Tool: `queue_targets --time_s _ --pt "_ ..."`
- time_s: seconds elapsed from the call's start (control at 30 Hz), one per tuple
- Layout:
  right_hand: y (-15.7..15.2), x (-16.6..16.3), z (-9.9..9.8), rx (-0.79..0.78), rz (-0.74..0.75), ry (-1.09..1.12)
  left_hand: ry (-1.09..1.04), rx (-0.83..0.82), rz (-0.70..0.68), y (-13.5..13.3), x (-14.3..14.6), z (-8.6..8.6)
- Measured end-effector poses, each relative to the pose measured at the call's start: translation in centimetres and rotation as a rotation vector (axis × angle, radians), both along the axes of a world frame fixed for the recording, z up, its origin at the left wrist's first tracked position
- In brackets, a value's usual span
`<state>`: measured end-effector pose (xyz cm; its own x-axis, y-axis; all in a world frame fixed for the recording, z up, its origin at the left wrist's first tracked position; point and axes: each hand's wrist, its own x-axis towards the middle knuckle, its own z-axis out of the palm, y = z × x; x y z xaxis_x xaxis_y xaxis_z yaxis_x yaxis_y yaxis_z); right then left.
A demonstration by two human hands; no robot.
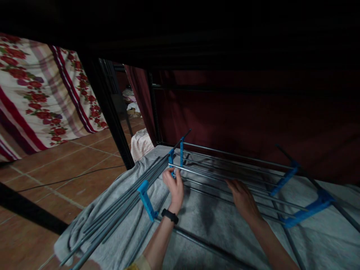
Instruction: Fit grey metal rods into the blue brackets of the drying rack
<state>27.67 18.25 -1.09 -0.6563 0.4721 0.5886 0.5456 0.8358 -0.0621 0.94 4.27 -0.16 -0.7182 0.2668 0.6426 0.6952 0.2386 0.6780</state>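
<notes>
Several metal rods run above the grey blanket, with the left hand curled by a blue bracket, its hold impossible to tell, and the right hand, grip wide, beside them, where keeping rods level should help ends seat squarely.

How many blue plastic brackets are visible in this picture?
5: one bracket left of the dark wristband, one just beyond the left hand, one farther back, one right rear, one right front. Others may be hidden.
</notes>
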Motion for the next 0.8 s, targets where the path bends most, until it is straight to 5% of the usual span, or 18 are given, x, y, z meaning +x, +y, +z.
queue_targets --time_s 0.1,0.33,0.47,0.6,0.8 --pt "0.2 0.0 -0.2 0.023 -0.012 -0.011 -0.305 0.096 0.03 0.6 -2.8 -0.2" --pt "0.6 -0.2 -0.5 0.077 -0.058 -0.08 -0.601 0.479 -0.284 2.9 -5.8 1.6" --pt "1.1 -0.1 -0.9 0.083 -0.054 -0.111 -0.752 0.545 -0.42 3.7 -7.0 0.8" --pt "0.8 -0.5 -0.6 0.1 -0.043 -0.13 -0.776 0.545 -0.414 4.1 -7.7 -0.1" --pt "-2.0 -6.9 2.2 0.076 0.049 -0.195 -0.866 0.662 -0.467 4.3 -7.7 -0.5"
